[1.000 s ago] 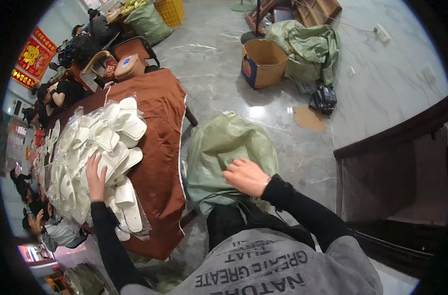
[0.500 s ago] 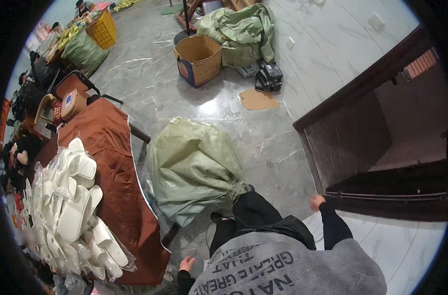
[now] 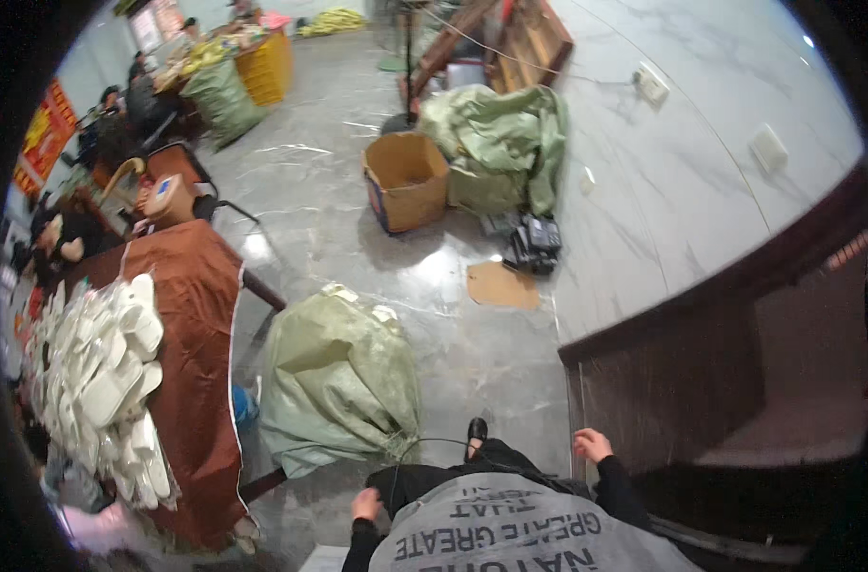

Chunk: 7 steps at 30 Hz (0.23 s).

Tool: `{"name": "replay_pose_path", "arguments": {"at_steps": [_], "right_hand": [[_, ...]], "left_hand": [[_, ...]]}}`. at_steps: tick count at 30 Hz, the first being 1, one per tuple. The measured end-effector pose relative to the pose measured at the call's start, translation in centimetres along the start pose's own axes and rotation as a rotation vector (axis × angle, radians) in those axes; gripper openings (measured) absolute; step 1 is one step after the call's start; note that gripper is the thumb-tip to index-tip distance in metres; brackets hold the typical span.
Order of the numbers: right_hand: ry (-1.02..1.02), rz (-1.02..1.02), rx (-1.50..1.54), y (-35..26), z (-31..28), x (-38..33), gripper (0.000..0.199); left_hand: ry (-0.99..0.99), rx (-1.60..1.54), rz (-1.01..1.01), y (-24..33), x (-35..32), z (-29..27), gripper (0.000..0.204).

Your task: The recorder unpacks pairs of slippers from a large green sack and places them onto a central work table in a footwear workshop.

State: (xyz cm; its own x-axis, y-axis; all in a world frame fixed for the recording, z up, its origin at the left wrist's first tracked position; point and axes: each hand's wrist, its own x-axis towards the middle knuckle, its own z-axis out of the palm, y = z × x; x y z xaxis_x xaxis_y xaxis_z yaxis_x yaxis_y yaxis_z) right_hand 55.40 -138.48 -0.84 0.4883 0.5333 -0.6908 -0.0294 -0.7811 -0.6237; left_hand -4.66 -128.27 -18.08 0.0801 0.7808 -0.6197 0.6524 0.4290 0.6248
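My left hand hangs low beside my body, slightly blurred, its fingers loosely bent and nothing visible in it. It is nearest to a big pale green woven sack on the floor, without touching it. Out to the right, my right hand is raised with fingers loosely apart, and it holds nothing. Close by it is the dark frame of an opening. On the left, white slippers in clear plastic are piled on a table with a reddish-brown cloth.
Ahead stand an open cardboard box and another green sack. Black devices and a flat cardboard piece lie near the white wall. A chair is behind the table; people and a yellow crate are farther back.
My view has turned and moved forward, with one foot now stepping out. The green sack sits nearer on my left, and the dark frame is closer on my right. Both hands stay empty.
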Motion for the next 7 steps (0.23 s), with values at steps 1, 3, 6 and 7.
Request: {"name": "replay_pose_path", "arguments": {"at_steps": [1, 3, 6, 7], "right_hand": [[0.102, -0.109, 0.111, 0.1, -2.8, 1.6, 0.018], [0.257, -0.175, -0.013, 0.9, -8.9, 3.5, 0.016], [0.333, -0.351, -0.227, 5.7, -13.7, 10.0, 0.014], [0.2, -0.232, -0.151, 1.9, -11.3, 9.1, 0.013]], "left_hand": [[-0.042, 0.03, 0.503, 5.3, 1.3, 3.8, 0.035], [-0.26, 0.057, 0.099, 19.4, 1.2, 7.5, 0.036], [-0.407, -0.267, 0.319, 24.6, -0.4, 6.3, 0.041], [-0.338, -0.268, 0.303, 22.8, -1.6, 3.5, 0.041]]}}
